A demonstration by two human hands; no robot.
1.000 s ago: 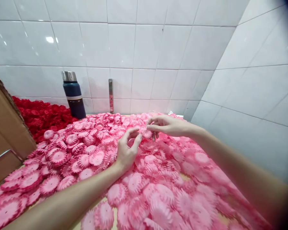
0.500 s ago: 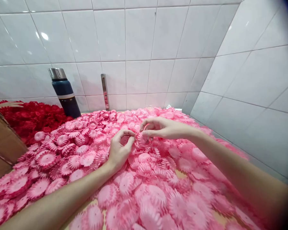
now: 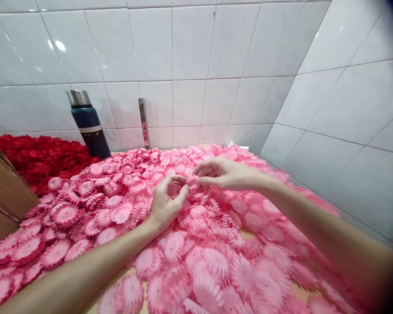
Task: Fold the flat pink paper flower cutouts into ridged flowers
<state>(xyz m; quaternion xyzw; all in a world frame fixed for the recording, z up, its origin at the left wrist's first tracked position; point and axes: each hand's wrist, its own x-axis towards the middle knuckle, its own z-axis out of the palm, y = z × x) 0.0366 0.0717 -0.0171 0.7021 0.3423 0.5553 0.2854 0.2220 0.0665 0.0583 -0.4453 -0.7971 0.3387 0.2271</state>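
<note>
Between my two hands is a small pink artificial flower petal layer (image 3: 192,180), seen nearly edge-on above the heap. My left hand (image 3: 166,201) pinches its left side between thumb and forefinger. From the right, the thumb and fingers of my right hand (image 3: 220,172) close on its other side. Below and around both hands spreads a thick heap of pink petal layers (image 3: 122,214), round with fringed edges and a small hole in the centre of many.
At the left lies a pile of red petal layers (image 3: 42,155), behind a cardboard box (image 3: 6,187). A dark blue bottle (image 3: 91,126) leans by the tiled wall (image 3: 190,48). A metal strip (image 3: 143,124) is on the wall. Bits of yellowish tabletop (image 3: 247,235) show through the heap.
The petal layer between my fingers has turned from facing me to nearly edge-on, and my hands have drawn closer together. Another person's hand over the red pile has gone from view.
</note>
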